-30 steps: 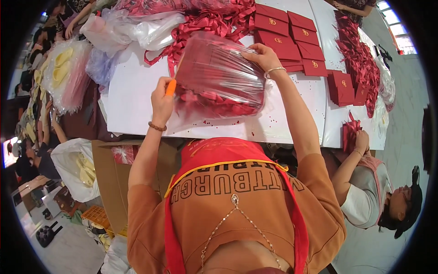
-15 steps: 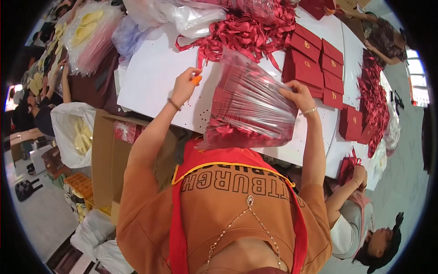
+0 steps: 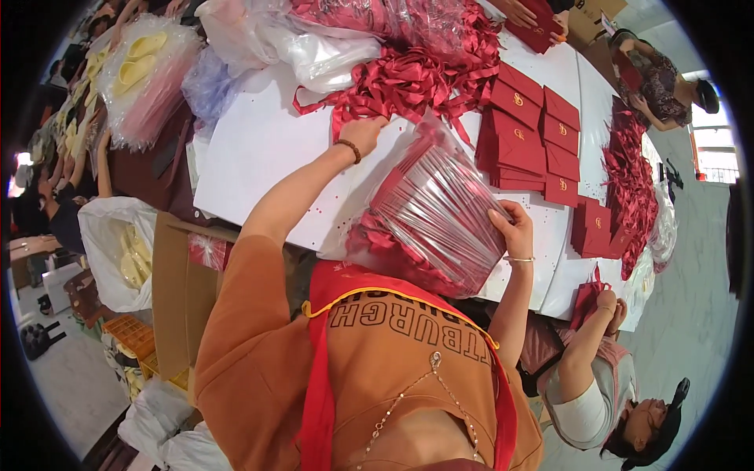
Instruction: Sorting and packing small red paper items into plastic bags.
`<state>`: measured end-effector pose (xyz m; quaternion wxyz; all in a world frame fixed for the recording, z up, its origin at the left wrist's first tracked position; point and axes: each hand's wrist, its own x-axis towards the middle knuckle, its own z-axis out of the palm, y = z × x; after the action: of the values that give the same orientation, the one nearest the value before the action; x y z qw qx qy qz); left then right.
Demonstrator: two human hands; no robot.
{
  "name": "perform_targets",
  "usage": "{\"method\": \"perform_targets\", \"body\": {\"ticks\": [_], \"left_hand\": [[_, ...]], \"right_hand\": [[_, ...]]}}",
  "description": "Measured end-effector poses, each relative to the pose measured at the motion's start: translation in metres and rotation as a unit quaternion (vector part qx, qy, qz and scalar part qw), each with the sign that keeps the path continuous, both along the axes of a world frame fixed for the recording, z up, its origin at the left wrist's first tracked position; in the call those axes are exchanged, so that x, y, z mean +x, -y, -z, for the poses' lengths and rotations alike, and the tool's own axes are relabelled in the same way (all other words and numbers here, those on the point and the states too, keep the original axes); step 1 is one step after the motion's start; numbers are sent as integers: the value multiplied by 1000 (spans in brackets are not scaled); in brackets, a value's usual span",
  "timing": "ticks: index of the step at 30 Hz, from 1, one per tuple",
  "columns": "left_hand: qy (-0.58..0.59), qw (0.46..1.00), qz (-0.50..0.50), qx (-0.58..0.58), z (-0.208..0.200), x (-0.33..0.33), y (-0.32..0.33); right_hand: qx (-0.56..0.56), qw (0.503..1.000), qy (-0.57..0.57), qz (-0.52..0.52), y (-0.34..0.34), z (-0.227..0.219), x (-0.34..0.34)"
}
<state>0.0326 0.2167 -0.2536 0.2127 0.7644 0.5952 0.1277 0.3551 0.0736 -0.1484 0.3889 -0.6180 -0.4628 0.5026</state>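
A clear plastic bag [image 3: 440, 208] packed with a tight stack of thin red pieces lies tilted at the table's near edge, against my apron. Red ribbon shows in its lower left part. My right hand [image 3: 514, 230] grips the bag's right edge, thumb on top. Beyond the bag's upper left corner, my left hand [image 3: 363, 137] is closed at the near side of a heap of red ribbons [image 3: 416, 82]. Its fingertips are partly hidden, so what they pinch cannot be made out.
Red envelope-shaped packets [image 3: 518, 141] stand in stacks right of the bag on the white table [image 3: 259, 149]. Clear plastic wrapping [image 3: 330, 59] lies at the back. An open cardboard box [image 3: 184, 290] stands at left. A co-worker's hand [image 3: 606, 301] handles a red ribboned bag at right.
My left hand has moved away and to the right, reaching the ribbon heap. The plastic bag has turned and shifted slightly nearer, with my right hand still on its edge, now lower.
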Motion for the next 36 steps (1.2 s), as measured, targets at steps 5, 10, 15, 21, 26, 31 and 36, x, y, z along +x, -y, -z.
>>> {"method": "perform_targets", "body": {"ticks": [5,10,15,21,26,31,36], "left_hand": [[-74,991,61,98,8,-12,-53],[-85,989,37,113,9,-3,-58],[38,997,23,62,-18,9,-41],[434,841,150,-287,-68,59,-14],[440,808,210,-331,-44,53,-8],[252,883,277,-282,-107,39,20],[85,945,276,-152,-115,26,50]], "right_hand": [[18,999,9,27,4,-2,-6],[14,997,62,34,2,-1,-6],[73,981,165,65,4,2,-6],[50,969,-26,241,29,17,-6],[-35,943,-194,269,64,45,-9],[-29,966,-221,133,50,26,-12],[-44,970,-217,102,36,17,-18]]}}
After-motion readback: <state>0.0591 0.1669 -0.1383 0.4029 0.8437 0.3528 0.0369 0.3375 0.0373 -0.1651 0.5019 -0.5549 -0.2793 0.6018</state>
